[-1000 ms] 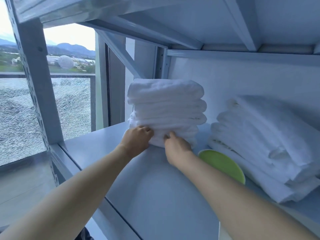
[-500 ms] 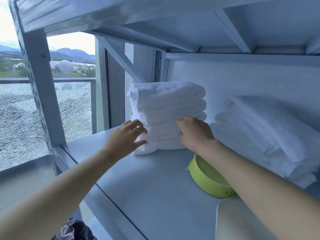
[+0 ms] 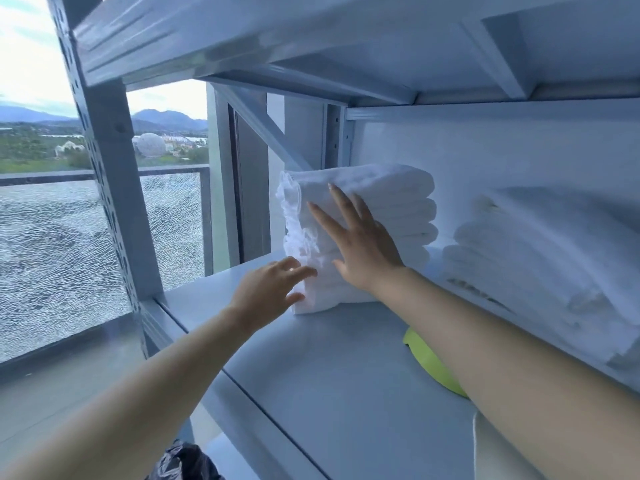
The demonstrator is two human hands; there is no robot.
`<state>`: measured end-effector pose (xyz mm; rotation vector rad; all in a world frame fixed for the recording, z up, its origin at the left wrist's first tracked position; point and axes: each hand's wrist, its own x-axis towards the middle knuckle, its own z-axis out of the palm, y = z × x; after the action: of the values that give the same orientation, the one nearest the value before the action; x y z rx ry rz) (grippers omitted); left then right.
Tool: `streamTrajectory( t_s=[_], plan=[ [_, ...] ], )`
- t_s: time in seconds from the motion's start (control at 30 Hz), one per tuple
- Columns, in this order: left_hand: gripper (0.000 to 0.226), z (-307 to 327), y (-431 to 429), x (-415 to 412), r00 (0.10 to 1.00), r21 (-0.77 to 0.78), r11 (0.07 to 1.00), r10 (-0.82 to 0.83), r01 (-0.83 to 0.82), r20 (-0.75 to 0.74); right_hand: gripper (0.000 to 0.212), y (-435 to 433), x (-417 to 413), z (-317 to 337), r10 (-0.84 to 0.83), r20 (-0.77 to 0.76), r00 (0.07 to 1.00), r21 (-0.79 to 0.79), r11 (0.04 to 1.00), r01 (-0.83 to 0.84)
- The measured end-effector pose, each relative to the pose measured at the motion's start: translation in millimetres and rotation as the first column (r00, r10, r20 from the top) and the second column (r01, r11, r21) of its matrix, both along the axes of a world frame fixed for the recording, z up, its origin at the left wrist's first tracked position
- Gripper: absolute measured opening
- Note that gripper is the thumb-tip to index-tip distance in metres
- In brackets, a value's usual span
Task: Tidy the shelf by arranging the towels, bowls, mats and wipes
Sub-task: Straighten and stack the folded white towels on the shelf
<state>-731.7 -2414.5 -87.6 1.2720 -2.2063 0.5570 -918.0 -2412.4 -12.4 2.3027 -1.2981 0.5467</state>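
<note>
Grey metal shelf beside a window carries everything. Your right hand lies flat, fingers spread, against the front of the folded white towel stack. Your left hand, fingers loosely bent, seems to touch the stack's lower left corner, though blur hides the contact. Under your right forearm sits a green bowl; right of that hand lies a second towel pile.

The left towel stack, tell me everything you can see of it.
The towel stack is folded white terry-looking towels piled upright on the grey shelf board, near its back left corner. Rounded folds face right; ruffled loose edges face left. The right hand presses flat on its front, fingers spread; the left hand touches its lower left corner.
</note>
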Motion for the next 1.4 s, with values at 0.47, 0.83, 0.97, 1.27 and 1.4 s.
streamTrajectory(
  t_s=[0.47,0.83,0.97,1.27,1.4],
  plan=[
    [0.030,-8,4,-27,0.999,-0.053,0.997,0.047,-0.048,-0.025,0.083,-19,-20,-11,0.058,0.154,0.986,0.066,0.995,-0.069],
    [0.023,-7,18,-68,1.000,-0.139,0.990,-0.031,0.031,0.003,0.075,-8,-71,-10,0.109,0.225,0.968,0.035,0.992,-0.120],
    [0.040,-10,15,-46,0.997,-0.108,0.994,-0.033,0.025,-0.071,0.072,1,-72,-6,0.109,0.191,0.975,0.044,0.992,-0.120],
    [0.065,22,17,-49,0.996,-0.210,0.976,-0.075,0.062,-0.056,0.082,12,-87,-18,0.041,0.231,0.972,0.086,0.994,-0.063],
    [0.059,35,22,-74,0.985,-0.270,0.950,-0.171,0.155,-0.036,0.077,20,-114,-14,-0.052,0.221,0.974,0.090,0.995,0.033]
  ],
)
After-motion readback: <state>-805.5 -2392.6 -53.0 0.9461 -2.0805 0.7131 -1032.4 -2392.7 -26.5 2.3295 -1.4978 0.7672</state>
